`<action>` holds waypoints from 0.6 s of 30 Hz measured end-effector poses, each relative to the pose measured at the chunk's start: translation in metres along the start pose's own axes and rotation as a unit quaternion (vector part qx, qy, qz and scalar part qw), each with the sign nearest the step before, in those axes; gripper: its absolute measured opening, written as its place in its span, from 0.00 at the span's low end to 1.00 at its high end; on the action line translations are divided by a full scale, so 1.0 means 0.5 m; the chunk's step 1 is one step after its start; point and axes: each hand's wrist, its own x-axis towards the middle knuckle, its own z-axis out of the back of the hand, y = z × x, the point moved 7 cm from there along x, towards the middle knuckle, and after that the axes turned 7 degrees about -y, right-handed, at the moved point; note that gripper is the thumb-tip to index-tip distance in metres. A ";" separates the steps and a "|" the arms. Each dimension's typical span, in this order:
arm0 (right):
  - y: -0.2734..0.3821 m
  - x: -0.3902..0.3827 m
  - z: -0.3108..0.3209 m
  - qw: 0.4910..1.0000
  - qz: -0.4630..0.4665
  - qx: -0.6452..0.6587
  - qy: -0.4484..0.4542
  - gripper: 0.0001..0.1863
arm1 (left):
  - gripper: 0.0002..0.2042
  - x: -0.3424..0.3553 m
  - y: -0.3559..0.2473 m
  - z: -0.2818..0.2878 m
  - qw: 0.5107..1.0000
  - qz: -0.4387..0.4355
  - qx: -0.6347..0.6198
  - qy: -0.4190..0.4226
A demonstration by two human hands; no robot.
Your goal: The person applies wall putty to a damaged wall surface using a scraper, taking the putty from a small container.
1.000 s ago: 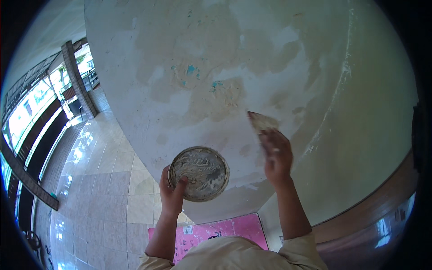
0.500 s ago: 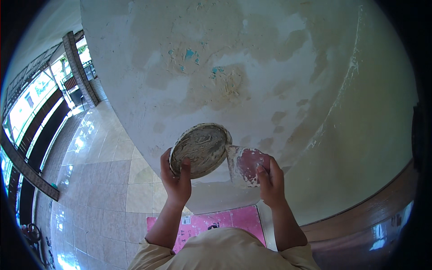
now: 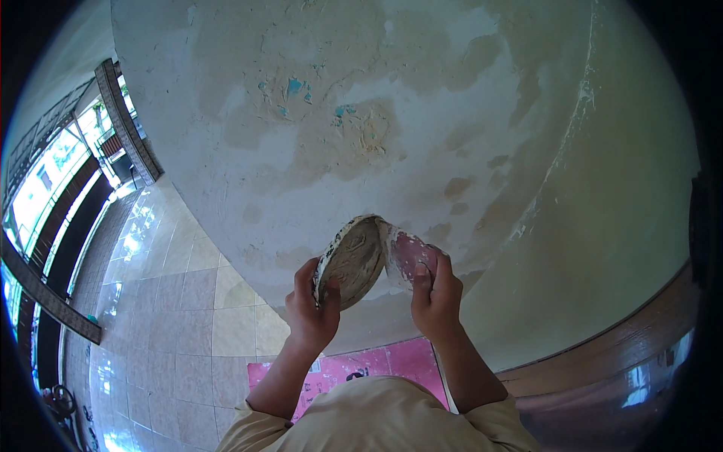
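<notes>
My left hand (image 3: 312, 315) grips a round shallow dish (image 3: 324, 263) by its lower left side, thumb over the rim. Greyish putty (image 3: 358, 255) is smeared across the inside of the dish, which is tilted steeply on edge. In my right hand (image 3: 438, 298) is a flat pinkish-red putty scraper (image 3: 409, 251), crusted with white residue and pinched between thumb and fingers. The scraper's left edge meets the right rim of the dish. Just beyond both hands stands a patchy wall (image 3: 301, 192) with damp-looking stains.
Blue-green spots (image 3: 294, 87) and rough peeling show higher on the wall. A whitish crack line (image 3: 561, 154) runs down to its right. Below my hands lies a pink sheet (image 3: 399, 365). Glossy floor tiles (image 3: 184, 301) spread to the left; brown wood (image 3: 602, 365) curves at lower right.
The dish has turned from facing me to steeply on edge, and my left hand has shifted right. My right hand has moved left with the scraper, now angled against the dish's rim.
</notes>
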 end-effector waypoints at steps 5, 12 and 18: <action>0.067 0.021 -0.017 0.976 0.144 -0.082 0.142 0.13 | 0.19 0.019 0.027 -0.012 0.990 0.086 0.004 0.112; 0.123 0.033 -0.034 0.912 0.281 -0.049 0.294 0.17 | 0.20 0.021 0.061 -0.008 0.954 0.141 -0.025 0.265; 0.242 0.160 -0.013 0.885 0.445 -0.097 0.099 0.19 | 0.20 -0.014 0.123 0.030 0.947 0.221 -0.049 0.228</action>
